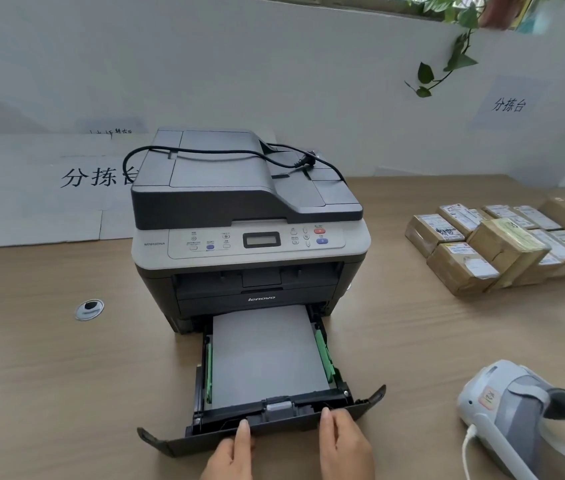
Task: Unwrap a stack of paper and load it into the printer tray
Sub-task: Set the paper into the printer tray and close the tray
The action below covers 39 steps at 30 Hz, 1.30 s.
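A grey and black printer [246, 216] stands on the wooden desk. Its paper tray [364, 405] is pulled out toward me, and a flat stack of white paper [263, 355] lies in it between green guides. My left hand [231, 453] and my right hand [343, 445] rest side by side on the tray's front panel, thumbs on its top edge and the other fingers hidden under it. No wrapper is in view.
A black power cord [205, 152] lies loose on the printer's lid. Several taped cardboard parcels [502, 244] sit at the right. A grey headset with a white cable [530, 417] lies at the near right. A cable grommet [89, 309] is set in the desk at the left.
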{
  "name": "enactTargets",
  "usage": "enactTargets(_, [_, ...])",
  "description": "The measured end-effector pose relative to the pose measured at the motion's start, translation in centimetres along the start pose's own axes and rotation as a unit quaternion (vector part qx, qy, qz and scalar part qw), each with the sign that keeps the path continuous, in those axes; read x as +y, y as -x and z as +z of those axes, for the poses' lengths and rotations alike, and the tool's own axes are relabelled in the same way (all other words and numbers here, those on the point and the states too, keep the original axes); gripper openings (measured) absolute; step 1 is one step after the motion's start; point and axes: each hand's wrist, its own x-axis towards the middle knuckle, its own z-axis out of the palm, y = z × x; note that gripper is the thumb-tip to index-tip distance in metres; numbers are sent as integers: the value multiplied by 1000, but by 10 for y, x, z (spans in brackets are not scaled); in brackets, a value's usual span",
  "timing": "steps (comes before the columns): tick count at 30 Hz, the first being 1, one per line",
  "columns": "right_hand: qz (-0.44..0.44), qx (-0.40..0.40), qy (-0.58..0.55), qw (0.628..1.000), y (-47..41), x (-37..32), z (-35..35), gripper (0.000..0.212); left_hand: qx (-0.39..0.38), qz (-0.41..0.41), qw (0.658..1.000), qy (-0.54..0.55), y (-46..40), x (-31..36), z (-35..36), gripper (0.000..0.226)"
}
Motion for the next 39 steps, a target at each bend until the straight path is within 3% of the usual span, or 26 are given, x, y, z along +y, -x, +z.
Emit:
enactTargets(4, [15, -75, 15, 997, -28, -5, 10, 24, 47, -10, 999, -4, -19, 27, 0, 51])
enactTargets(7, [-2, -135, 3, 991, -50, -12, 17, 20, 31, -1, 999, -22, -40, 41, 1, 49])
enactTargets(15, [-14, -149, -8, 989, -93, -21, 46, 16, 13, 17, 999, -26, -79, 73, 4, 41])
enactTargets(21, [-54, -171, 52, 982, -122, -29, 62, 20, 5, 39, 998, -39, -103, 92, 5, 25])
enactTargets(27, [-156, -162, 162, 961, -147, -34, 60, 14, 24, 112, 969, -217, -123, 106, -1, 26])
enactTargets(33, [-237, -168, 267, 919, -159, -32, 66, 10, 48, 131, 956, -258, -133, 110, 0, 30])
enactTargets(39, [-229, -186, 296, 909, -173, -38, 78, 37, 45, 143, 945, -291, -150, 122, 0, 31])
